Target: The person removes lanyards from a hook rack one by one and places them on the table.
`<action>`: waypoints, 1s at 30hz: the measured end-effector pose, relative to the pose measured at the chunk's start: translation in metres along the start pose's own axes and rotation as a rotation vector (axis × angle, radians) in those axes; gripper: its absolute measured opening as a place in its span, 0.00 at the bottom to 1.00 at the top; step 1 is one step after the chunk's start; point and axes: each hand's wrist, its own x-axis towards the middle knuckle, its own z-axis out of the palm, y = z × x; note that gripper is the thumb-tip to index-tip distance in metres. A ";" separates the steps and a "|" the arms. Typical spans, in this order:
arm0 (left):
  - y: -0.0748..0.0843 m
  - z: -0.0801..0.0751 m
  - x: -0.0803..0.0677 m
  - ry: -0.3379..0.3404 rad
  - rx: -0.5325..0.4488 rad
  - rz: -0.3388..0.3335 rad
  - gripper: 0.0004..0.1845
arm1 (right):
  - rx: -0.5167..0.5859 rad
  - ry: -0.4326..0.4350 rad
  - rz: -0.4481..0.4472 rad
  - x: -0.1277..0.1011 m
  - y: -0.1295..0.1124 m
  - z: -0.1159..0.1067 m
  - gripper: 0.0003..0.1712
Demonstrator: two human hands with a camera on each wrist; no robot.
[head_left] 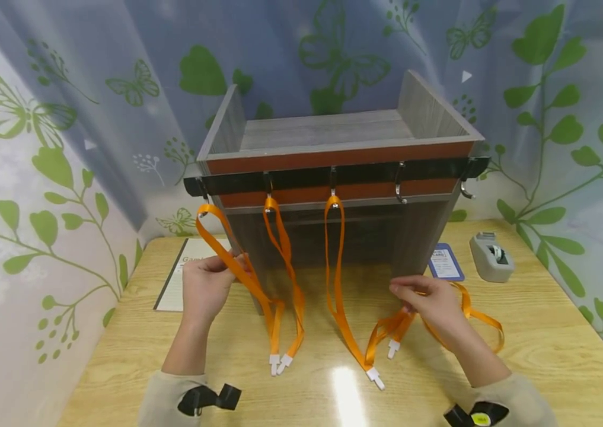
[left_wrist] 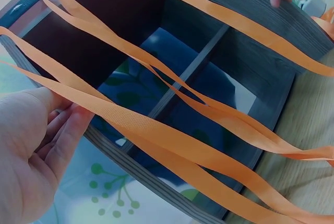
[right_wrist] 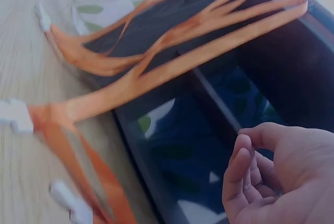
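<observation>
My left hand (head_left: 207,287) pinches a strand of the orange lanyard (head_left: 210,225) looped over the leftmost hook of the black hook rail (head_left: 301,179). In the left wrist view, the fingertips (left_wrist: 78,114) lie against the underside of that strap. A second lanyard (head_left: 285,249) hangs from the hook beside it, and a third lanyard (head_left: 340,284) from the middle hook. Their white clips (head_left: 376,378) rest on the table. My right hand (head_left: 434,302) hovers before the shelf's right side, fingers loosely curled and holding nothing. Under it lies another orange lanyard (head_left: 488,320), with a white clip (head_left: 393,349) nearby.
The rail runs across the front of a grey wooden shelf unit (head_left: 328,131). Two bare hooks (head_left: 399,184) stick out at its right end. A notebook (head_left: 178,284) lies at the left; a blue-edged card (head_left: 446,262) and a tape dispenser (head_left: 492,258) are at the right.
</observation>
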 end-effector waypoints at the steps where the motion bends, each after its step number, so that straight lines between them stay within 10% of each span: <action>1: 0.000 0.000 0.000 -0.001 -0.006 -0.001 0.11 | 0.021 -0.014 -0.010 0.000 -0.002 0.002 0.22; 30: -0.004 0.001 0.000 0.006 -0.043 0.043 0.10 | 0.135 -0.205 -0.257 0.010 -0.053 0.060 0.20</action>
